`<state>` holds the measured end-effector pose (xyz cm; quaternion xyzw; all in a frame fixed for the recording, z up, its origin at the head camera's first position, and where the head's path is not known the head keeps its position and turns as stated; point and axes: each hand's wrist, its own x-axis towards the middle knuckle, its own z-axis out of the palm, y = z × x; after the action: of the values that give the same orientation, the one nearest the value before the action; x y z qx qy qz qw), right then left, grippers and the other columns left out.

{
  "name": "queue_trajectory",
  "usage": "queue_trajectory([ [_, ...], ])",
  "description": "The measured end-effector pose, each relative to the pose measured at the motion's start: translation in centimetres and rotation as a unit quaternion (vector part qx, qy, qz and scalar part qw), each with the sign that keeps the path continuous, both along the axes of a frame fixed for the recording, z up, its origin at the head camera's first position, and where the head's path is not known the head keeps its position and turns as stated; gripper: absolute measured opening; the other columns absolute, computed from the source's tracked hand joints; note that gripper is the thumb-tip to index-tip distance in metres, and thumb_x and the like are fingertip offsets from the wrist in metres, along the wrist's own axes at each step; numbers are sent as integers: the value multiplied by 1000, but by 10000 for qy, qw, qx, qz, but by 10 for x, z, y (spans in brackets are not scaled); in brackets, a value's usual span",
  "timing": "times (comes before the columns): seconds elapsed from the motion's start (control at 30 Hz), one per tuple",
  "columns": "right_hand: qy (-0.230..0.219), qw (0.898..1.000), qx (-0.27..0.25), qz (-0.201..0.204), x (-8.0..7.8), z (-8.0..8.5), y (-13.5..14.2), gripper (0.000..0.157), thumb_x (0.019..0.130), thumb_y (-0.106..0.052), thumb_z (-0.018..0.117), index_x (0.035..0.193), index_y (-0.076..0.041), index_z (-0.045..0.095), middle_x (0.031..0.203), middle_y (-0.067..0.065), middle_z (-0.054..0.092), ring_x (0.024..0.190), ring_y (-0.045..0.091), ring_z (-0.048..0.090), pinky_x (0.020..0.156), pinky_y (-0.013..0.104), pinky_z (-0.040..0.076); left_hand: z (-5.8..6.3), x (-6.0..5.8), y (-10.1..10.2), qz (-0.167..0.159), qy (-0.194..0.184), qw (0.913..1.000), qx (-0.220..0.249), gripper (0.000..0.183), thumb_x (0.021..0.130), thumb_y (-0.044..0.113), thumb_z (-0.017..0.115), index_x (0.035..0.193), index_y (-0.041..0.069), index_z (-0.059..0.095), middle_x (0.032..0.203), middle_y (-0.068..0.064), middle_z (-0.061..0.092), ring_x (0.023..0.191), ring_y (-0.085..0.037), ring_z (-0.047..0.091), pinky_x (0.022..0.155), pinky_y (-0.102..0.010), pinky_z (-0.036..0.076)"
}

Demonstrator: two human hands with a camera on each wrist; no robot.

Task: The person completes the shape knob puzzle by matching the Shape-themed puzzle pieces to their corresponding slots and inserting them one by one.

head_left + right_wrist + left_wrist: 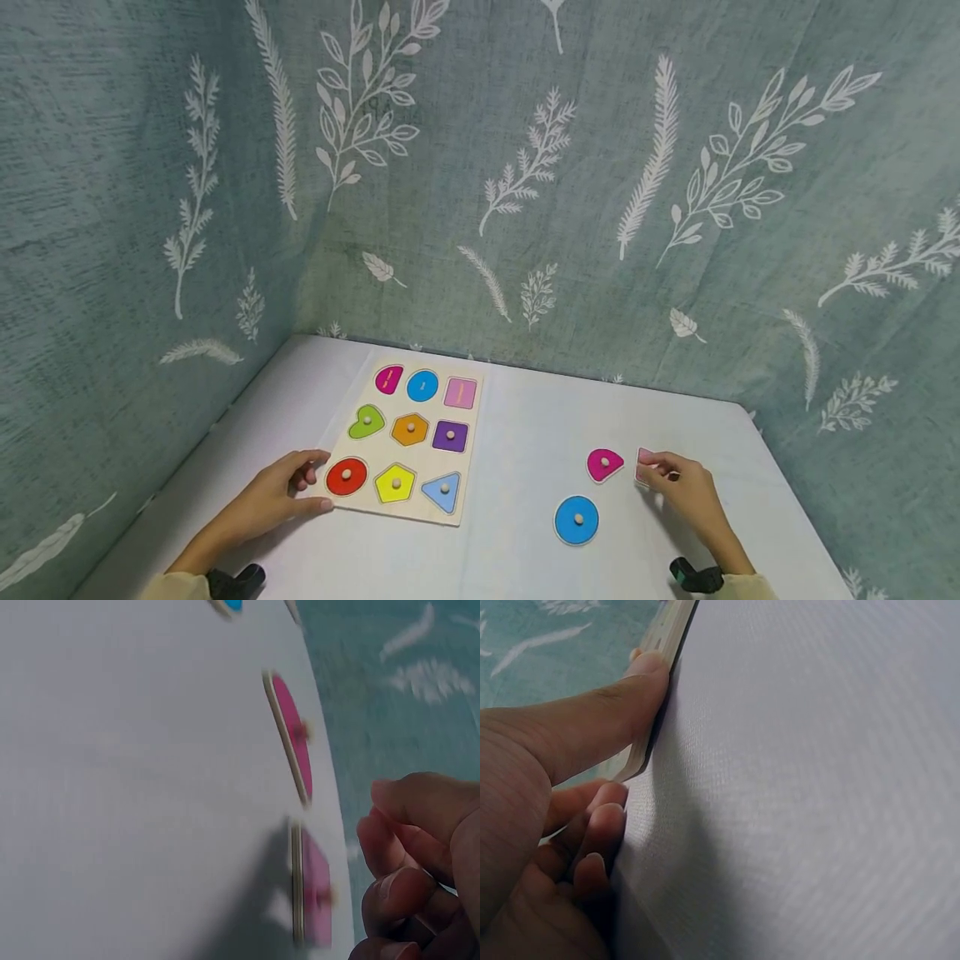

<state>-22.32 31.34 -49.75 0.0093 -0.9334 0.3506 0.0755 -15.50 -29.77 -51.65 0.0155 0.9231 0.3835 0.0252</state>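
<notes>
My left hand (277, 492) grips the near left corner of a wooden shape puzzle board (397, 510). In the left wrist view, its thumb lies along the board's edge (676, 637) and the other fingers curl by the corner. On the right, my right hand (684, 490) hovers over a pink square puzzle piece (311, 870), fingers loosely bent and apart from its knob. That hand hides much of the square in the head view. Beside it lie a magenta quarter-round piece (598, 471) and a blue circle piece (568, 533), each with a knob.
Knobbed pieces, such as the red circle (356, 487) and purple square (459, 442), sit in the board. Its far row shows a magenta recess (384, 379), a blue recess (417, 392) and a pink recess (452, 400). A leaf-patterned cloth (450, 167) hangs behind the white table (517, 467).
</notes>
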Motion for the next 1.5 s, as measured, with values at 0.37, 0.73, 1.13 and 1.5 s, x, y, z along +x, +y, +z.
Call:
queue_trajectory([
  [0.37, -596, 9971, -124, -455, 6, 1, 36, 36, 95, -31, 75, 117, -3, 73, 87, 5, 67, 73, 18, 57, 56, 30, 46, 1, -3, -7, -196, 123, 9996, 185, 83, 73, 33, 94, 137, -4, 55, 95, -4, 50, 89, -20, 49, 73, -24, 45],
  [0.73, -746, 9960, -10, -500, 6, -9, 39, 38, 92, -31, 78, 116, -1, 75, 87, 5, 66, 72, 19, 56, 56, 30, 48, 1, -3, -4, -143, -33, 9997, 172, 86, 72, 34, 95, 138, -4, 55, 94, -4, 50, 90, -21, 49, 72, -25, 45],
  [1.13, -753, 9959, 49, -496, -4, -13, 34, 41, 90, -38, 80, 113, -4, 77, 87, 4, 66, 79, 20, 52, 60, 30, 43, 2, -4, -3, -100, -41, 9999, 98, 85, 71, 31, 95, 137, -6, 55, 93, -4, 50, 89, -21, 49, 72, -24, 45],
  [1.5, -702, 9963, 20, -488, -9, -12, 34, 42, 90, -36, 80, 112, -1, 77, 81, 2, 64, 73, 19, 51, 57, 30, 41, 1, -2, -1, -108, -111, 9998, 142, 85, 71, 32, 95, 137, -4, 55, 94, -4, 50, 90, -20, 49, 73, -25, 44],
])
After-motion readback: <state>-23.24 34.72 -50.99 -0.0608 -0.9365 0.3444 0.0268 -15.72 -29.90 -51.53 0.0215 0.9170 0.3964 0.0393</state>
